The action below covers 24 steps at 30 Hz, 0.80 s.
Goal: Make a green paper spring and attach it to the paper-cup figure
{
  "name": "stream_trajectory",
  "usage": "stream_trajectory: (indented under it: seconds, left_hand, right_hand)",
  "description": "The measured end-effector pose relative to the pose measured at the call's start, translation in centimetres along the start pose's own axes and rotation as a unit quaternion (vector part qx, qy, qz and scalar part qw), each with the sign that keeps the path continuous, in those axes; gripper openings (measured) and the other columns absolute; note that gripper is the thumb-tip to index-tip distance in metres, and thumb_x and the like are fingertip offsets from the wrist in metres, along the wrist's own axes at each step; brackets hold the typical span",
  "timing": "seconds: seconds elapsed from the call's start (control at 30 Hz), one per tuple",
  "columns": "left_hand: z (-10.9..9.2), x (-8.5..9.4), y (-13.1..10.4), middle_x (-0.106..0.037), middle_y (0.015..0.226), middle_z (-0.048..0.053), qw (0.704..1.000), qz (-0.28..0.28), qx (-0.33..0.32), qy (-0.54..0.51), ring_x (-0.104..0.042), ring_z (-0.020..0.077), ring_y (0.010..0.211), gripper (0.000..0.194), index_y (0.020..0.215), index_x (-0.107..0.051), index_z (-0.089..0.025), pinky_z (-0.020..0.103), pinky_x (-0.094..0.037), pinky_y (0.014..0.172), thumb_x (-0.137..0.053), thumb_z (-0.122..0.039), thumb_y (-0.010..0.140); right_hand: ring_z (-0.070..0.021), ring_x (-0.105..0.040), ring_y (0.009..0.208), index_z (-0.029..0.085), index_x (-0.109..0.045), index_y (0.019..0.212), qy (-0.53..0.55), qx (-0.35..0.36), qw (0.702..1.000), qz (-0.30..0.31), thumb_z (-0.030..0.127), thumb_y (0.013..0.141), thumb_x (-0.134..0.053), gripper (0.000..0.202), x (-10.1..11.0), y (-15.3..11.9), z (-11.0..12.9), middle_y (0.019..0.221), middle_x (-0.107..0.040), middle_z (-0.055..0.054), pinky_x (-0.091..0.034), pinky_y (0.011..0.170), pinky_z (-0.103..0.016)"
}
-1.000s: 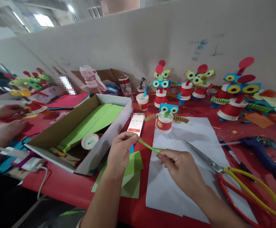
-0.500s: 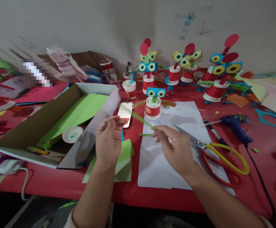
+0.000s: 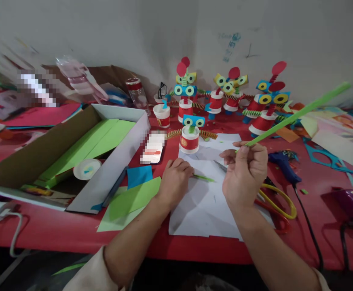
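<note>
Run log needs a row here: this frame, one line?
right hand: holds long green strip aloft | left hand: at short green strip, over white paper | nearest cup figure: upright beyond both hands

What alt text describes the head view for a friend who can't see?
A person's right hand holds up a long green paper strip; the left hand is at a second strip over white paper. Behind stand red-and-white cup figures with round eyes; an open box holding green sheets sits at left.
</note>
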<state>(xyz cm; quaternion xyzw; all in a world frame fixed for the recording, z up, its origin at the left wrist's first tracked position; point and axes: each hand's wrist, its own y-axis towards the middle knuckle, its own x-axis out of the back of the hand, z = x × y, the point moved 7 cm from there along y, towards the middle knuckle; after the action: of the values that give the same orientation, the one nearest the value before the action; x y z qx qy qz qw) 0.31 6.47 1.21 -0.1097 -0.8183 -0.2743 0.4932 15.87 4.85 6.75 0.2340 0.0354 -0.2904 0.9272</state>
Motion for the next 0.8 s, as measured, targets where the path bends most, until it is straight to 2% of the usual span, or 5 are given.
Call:
stream_trajectory:
  seconds: [0.17,0.33,0.43,0.6,0.8]
  left_hand:
    - [1.5,3.6,-1.7,-0.069,0.079,0.003,0.979,-0.071,0.112,-0.152,-0.060,0.0196,0.079,0.021,0.086,-0.063,-0.021,0.035,-0.040,0.080,-0.045,-0.009,0.086]
    - [2.2,5.2,-5.0,-0.065,0.066,0.000,0.867,-0.121,0.259,-0.409,-0.059,0.0159,0.063,0.013,0.086,-0.063,-0.021,0.027,-0.043,0.063,-0.051,-0.026,0.087]
    - [2.3,5.8,-6.2,-0.061,0.060,-0.002,0.842,-0.128,0.280,-0.442,-0.057,0.0148,0.056,0.010,0.082,-0.063,-0.021,0.026,-0.043,0.060,-0.055,-0.026,0.083]
    - [2.6,6.9,-6.3,-0.065,0.063,0.001,0.898,-0.105,0.251,-0.345,-0.059,0.0168,0.058,0.012,0.080,-0.069,-0.023,0.026,-0.043,0.059,-0.057,-0.024,0.082]
    - [0.5,8.3,-4.3,-0.074,0.077,0.001,0.971,-0.050,0.120,-0.203,-0.066,0.0193,0.071,0.029,0.087,-0.074,-0.026,0.026,-0.044,0.066,-0.052,-0.010,0.080]
  right_hand:
    - [-0.0091,-0.049,0.050,0.021,-0.059,0.083,-0.032,-0.011,0.996,0.087,0.033,0.088,-0.060,0.013,0.0,-0.9,0.0,0.074,-0.062,0.000,-0.041,0.050,-0.025]
    - [-0.0106,-0.055,0.054,0.021,-0.060,0.087,0.038,-0.056,0.972,0.225,0.029,0.088,-0.061,0.008,-1.6,-1.8,0.0,0.077,-0.066,0.000,-0.043,0.051,-0.025]
    - [-0.0094,-0.058,0.054,0.022,-0.060,0.086,0.073,-0.092,0.946,0.301,0.029,0.088,-0.060,0.007,-2.7,-2.5,0.0,0.086,-0.066,-0.001,-0.044,0.049,-0.024]
    - [-0.0165,-0.063,0.088,0.022,-0.069,0.074,-0.023,-0.088,0.917,0.388,0.027,0.080,-0.068,0.008,-3.3,-2.9,-0.3,0.113,-0.063,-0.006,-0.050,0.062,-0.026]
    - [-0.0118,-0.058,0.057,0.020,-0.073,0.075,-0.058,-0.159,0.888,0.428,0.027,0.074,-0.070,0.008,-3.2,-3.1,-1.5,0.067,-0.069,0.000,-0.051,0.056,-0.026]
